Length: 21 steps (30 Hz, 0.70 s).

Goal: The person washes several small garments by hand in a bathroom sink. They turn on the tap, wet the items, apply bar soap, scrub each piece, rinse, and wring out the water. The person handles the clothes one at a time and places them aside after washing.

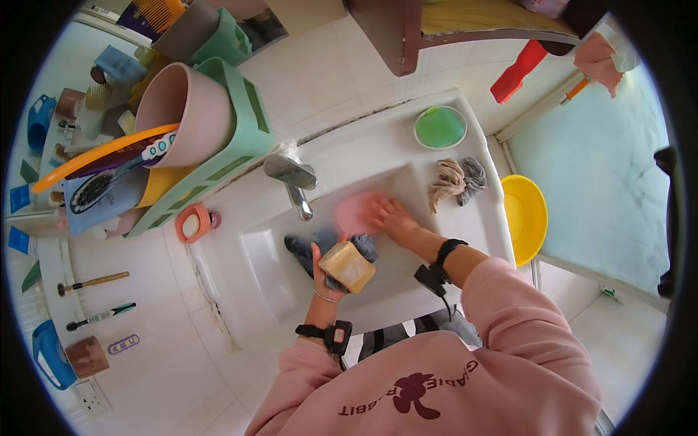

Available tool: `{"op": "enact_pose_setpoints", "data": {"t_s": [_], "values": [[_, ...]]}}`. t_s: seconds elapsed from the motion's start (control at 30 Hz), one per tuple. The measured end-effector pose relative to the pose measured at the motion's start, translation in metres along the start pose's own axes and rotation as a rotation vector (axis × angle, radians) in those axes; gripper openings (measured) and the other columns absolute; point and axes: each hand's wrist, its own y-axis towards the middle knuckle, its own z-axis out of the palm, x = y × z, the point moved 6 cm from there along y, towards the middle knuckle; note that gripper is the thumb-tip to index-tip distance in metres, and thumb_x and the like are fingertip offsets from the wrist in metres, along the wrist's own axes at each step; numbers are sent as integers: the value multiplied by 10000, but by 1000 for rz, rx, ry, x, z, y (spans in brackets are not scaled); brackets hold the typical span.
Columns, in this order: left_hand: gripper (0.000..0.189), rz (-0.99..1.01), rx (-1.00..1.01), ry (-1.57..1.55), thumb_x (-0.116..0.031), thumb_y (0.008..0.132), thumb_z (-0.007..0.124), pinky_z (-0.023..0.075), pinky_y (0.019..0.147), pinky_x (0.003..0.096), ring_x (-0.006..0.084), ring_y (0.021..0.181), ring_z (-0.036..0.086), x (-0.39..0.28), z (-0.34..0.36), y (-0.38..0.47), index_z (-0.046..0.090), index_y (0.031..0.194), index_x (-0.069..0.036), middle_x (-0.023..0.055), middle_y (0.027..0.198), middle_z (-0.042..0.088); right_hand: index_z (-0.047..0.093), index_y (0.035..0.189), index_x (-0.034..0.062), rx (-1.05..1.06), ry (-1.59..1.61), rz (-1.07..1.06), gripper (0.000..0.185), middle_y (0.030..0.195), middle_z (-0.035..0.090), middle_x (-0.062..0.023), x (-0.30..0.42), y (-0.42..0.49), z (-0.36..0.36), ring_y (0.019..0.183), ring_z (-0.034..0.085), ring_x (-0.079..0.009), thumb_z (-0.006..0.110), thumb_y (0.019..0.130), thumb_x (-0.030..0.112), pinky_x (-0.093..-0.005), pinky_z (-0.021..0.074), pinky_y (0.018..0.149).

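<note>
My left hand (323, 282) holds a worn yellow bar of soap (349, 266) over the white sink basin (256, 305), with dark grey wet cloth (365, 246) bunched against it. More dark cloth (299, 249) lies in the basin just beyond that hand. My right hand (391, 218) reaches into the basin, its fingers on the near right edge of a flat pink object (354, 212). Blur hides what that object is and whether the fingers grip it or only rest on it. The chrome faucet (299, 191) stands behind both hands.
Two twisted cloths, beige (448, 182) and grey (473, 180), lie on the sink's right ledge. Behind them sits a dish with green soap (439, 128). A yellow basin (523, 220) stands at right. The mint rack (248, 109) with a pink cup (188, 114) rises at left.
</note>
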Motion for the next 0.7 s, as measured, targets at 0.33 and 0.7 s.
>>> {"op": "enact_pose_setpoints", "data": {"t_s": [0.33, 0.7], "values": [[728, 2, 47, -24, -703, 855, 335, 297, 981, 675, 355, 1071, 580, -13, 17, -62, 430, 1343, -171, 55, 1189, 612, 561, 1183, 109, -91, 191, -120, 423, 1195, 563, -86, 2, 40, -50, 1197, 479, -281, 547, 761, 122, -405, 429, 964], [683, 145, -122, 44, -684, 844, 403, 285, 967, 700, 317, 1063, 588, -21, -8, -89, 540, 1251, -152, 41, 1158, 631, 581, 1183, 101, 120, 141, -149, 467, 1171, 585, -72, 30, -26, -118, 1146, 526, -292, 580, 717, 89, -387, 463, 938]]}}
